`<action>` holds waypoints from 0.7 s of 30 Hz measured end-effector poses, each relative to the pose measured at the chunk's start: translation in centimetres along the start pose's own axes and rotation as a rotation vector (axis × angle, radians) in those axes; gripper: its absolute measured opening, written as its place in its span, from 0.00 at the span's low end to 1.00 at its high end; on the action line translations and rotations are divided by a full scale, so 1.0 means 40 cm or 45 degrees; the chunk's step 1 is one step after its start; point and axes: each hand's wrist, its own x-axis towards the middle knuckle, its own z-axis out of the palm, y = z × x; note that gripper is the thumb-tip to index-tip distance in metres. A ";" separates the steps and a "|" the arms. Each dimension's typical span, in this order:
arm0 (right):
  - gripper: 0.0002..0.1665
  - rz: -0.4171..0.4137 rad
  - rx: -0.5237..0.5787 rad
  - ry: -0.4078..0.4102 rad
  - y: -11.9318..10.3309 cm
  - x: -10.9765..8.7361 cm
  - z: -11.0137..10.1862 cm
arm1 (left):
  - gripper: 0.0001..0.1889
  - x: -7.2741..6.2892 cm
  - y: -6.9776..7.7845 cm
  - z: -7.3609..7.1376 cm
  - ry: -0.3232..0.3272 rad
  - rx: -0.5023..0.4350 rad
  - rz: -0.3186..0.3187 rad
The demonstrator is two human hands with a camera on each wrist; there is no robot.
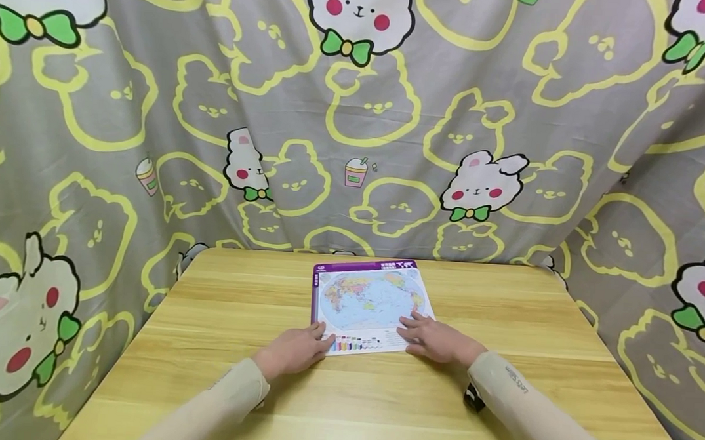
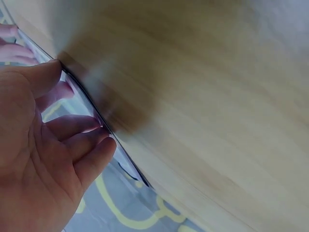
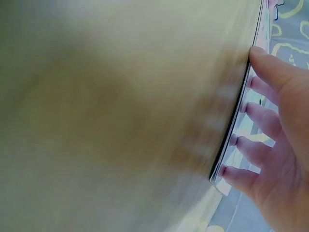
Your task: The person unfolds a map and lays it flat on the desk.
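A flat world map board with a purple border along its top and left side lies on the wooden table. My left hand rests at its lower left corner, fingers on the printed face. On the lower right side, my right hand lies with spread fingers on the surface. The left wrist view has the left thumb against the board's dark thin edge and the fingers touching the top. In the right wrist view, the right fingertips touch the face while the thumb meets the edge.
The wooden table extends around the board on every side. Behind it and along both sides hangs a grey curtain printed with rabbits and yellow outlines. A small dark object shows beneath the right sleeve cuff.
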 end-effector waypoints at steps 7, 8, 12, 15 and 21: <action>0.27 0.022 0.024 -0.011 0.011 -0.001 -0.007 | 0.22 0.002 0.015 0.006 -0.004 0.028 0.025; 0.27 0.016 0.025 -0.006 0.013 -0.001 -0.008 | 0.22 0.003 0.016 0.007 0.001 0.036 0.031; 0.27 -0.002 0.010 0.012 0.023 -0.001 -0.008 | 0.22 0.002 0.022 0.008 0.019 0.038 0.043; 0.27 -0.003 0.006 0.012 0.031 0.000 -0.006 | 0.22 0.002 0.026 0.008 0.025 0.035 0.046; 0.27 -0.001 0.020 -0.003 0.037 0.000 -0.005 | 0.22 0.003 0.032 0.009 0.027 0.057 0.051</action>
